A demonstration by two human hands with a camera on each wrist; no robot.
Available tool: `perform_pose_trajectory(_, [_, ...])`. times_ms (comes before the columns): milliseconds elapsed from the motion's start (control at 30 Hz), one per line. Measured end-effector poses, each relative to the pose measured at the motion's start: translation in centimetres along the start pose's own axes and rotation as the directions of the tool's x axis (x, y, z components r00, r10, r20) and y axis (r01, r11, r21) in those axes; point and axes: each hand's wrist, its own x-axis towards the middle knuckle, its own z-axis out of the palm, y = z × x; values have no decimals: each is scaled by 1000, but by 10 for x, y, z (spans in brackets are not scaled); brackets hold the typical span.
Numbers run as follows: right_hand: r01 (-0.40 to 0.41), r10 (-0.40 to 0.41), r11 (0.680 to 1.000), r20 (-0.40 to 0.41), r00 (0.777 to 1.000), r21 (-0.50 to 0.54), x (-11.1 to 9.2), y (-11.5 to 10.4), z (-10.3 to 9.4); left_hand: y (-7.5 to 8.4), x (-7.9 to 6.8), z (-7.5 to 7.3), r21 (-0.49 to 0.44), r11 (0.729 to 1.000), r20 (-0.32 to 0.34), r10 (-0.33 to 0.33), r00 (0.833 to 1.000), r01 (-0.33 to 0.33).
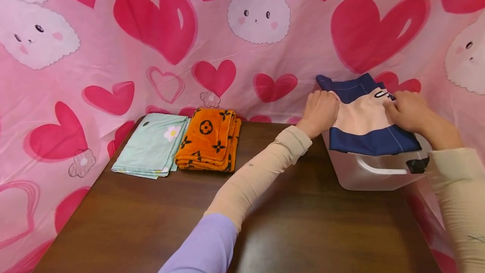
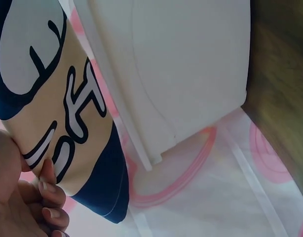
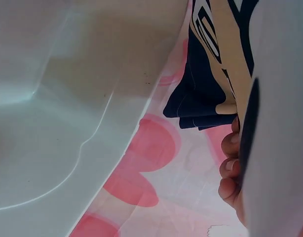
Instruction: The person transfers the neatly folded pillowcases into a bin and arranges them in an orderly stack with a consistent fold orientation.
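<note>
A folded navy-and-beige cloth (image 1: 363,117) with printed lettering hangs over the white plastic bin (image 1: 363,178) at the right of the table. My left hand (image 1: 320,111) pinches its left edge; the left wrist view shows thumb and fingers (image 2: 52,193) gripping the cloth (image 2: 99,175) beside large white letters. On the opposite edge, my right hand (image 1: 411,111) holds the cloth with its thumb on top. Curled fingers (image 3: 230,168) of that hand show under the fabric in the right wrist view, and the bin's smooth inside (image 3: 53,158) lies beside them.
A folded pale green cloth (image 1: 149,146) with a daisy lies at the table's back left. Against its right side is a folded orange cloth (image 1: 206,138) with black motifs. Pink curtain (image 1: 265,62) with hearts and rabbits surrounds the brown table (image 1: 159,218).
</note>
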Motion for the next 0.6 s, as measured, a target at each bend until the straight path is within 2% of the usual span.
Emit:
perform_pose_trajectory(333, [-37, 37, 999, -1, 999, -7, -6, 11, 2, 17, 2, 11, 3, 1000, -23, 12, 1000, -12])
perform_pose_trajectory(600, [-46, 46, 999, 8, 999, -15, -8, 19, 2, 34, 4, 16, 38, 998, 2, 51, 999, -51])
